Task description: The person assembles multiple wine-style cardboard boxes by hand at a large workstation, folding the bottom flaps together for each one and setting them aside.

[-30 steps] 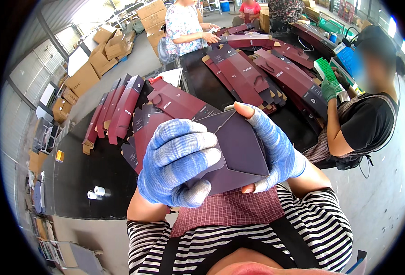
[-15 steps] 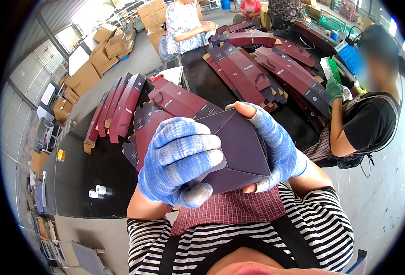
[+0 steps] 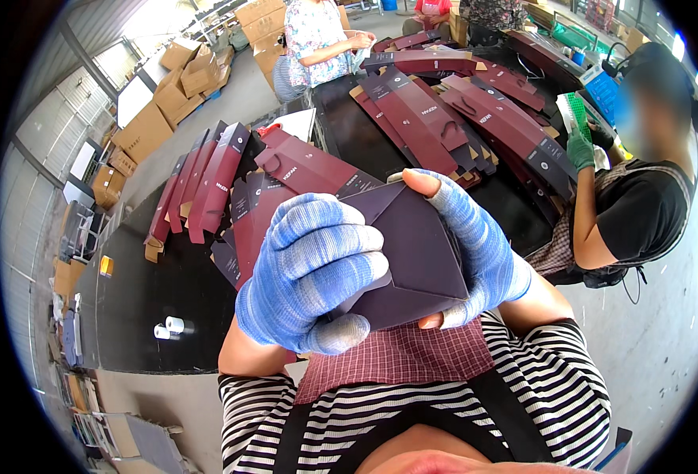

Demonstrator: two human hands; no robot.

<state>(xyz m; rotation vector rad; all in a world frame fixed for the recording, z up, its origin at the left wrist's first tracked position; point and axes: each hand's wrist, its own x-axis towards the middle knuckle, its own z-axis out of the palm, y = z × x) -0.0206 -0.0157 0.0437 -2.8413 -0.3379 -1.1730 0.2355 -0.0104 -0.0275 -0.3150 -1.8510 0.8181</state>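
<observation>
A dark purple cardboard box (image 3: 424, 257) is held close in front of my chest, its end with folded, crossing flaps turned up. My left hand (image 3: 309, 272), in a blue and white knit glove, has its fingers curled over the left part of that end, covering it. My right hand (image 3: 479, 257), in a matching glove with bare fingertips, clasps the right side, one fingertip at the upper corner and another at the lower edge. The rest of the box is hidden beneath.
Maroon flat cartons (image 3: 412, 118) lie in piles on the black table (image 3: 159, 316). Several maroon boxes (image 3: 218, 186) lean at the left, near two white rolls (image 3: 173, 325). A co-worker (image 3: 641, 213) with green gloves is at the right; another person (image 3: 317, 47) stands across the table.
Both my hands keep nearly the same hold on the box, with only a slight shift. The person across the table has moved their hands a little.
</observation>
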